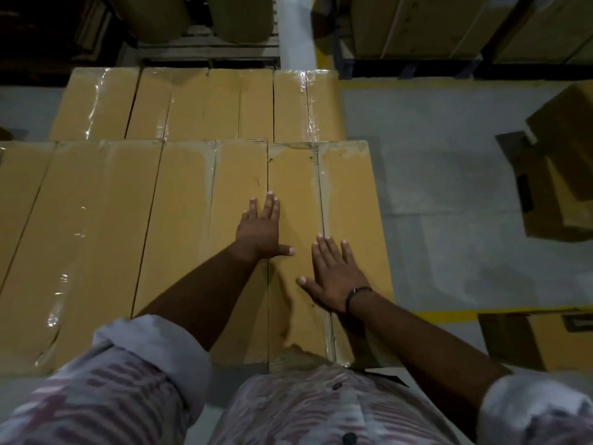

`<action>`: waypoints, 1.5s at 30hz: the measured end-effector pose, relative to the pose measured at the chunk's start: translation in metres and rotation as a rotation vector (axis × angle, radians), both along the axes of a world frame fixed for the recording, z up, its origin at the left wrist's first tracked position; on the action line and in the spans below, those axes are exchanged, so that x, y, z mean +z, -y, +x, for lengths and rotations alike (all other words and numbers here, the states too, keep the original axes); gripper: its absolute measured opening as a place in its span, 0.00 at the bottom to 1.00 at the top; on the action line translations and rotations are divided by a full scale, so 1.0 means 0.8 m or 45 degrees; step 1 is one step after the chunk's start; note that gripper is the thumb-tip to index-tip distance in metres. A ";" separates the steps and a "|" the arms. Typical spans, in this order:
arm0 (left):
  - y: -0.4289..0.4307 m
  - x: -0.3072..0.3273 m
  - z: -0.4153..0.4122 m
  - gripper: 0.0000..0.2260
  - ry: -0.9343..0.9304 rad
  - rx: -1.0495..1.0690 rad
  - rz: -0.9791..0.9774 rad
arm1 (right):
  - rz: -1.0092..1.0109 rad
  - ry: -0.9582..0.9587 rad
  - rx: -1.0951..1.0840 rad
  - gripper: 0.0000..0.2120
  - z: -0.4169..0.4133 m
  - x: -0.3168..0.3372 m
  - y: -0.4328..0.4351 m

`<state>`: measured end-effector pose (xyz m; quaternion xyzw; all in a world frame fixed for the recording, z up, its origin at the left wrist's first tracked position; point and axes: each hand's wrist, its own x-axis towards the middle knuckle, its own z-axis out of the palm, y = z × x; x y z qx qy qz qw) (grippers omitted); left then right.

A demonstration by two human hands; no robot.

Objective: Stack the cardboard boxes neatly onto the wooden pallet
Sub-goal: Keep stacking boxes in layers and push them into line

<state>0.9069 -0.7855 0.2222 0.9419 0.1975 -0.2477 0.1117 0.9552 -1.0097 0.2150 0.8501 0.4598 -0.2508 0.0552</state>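
Observation:
Long taped cardboard boxes lie side by side in a near row, with a lower far row (199,104) behind them. The rightmost near box (301,175) lies under both my hands. My left hand (261,229) lies flat with straight fingers across the seam between this box and its left neighbour (199,220). My right hand (333,274) presses flat on the rightmost box near its taped centre seam. The pallet under the stack is hidden.
Grey concrete floor (449,187) stretches to the right of the stack. Loose cardboard boxes lie at the right (558,187) and lower right (542,342). Racks with more boxes (417,24) and large rolls (154,17) stand at the back. A wooden pallet (208,49) holds the rolls.

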 end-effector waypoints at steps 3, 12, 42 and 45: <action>0.001 0.002 -0.001 0.60 0.007 -0.002 0.016 | -0.006 0.000 0.019 0.44 -0.029 0.002 0.028; 0.005 0.004 -0.005 0.59 0.044 0.014 0.019 | 0.034 -0.007 -0.046 0.43 -0.061 0.000 0.049; 0.225 0.020 -0.264 0.46 0.147 0.174 0.075 | 0.183 0.070 0.155 0.36 -0.150 -0.004 0.244; 0.232 0.018 -0.280 0.49 0.091 0.125 0.097 | 0.145 0.122 0.125 0.34 -0.151 -0.003 0.258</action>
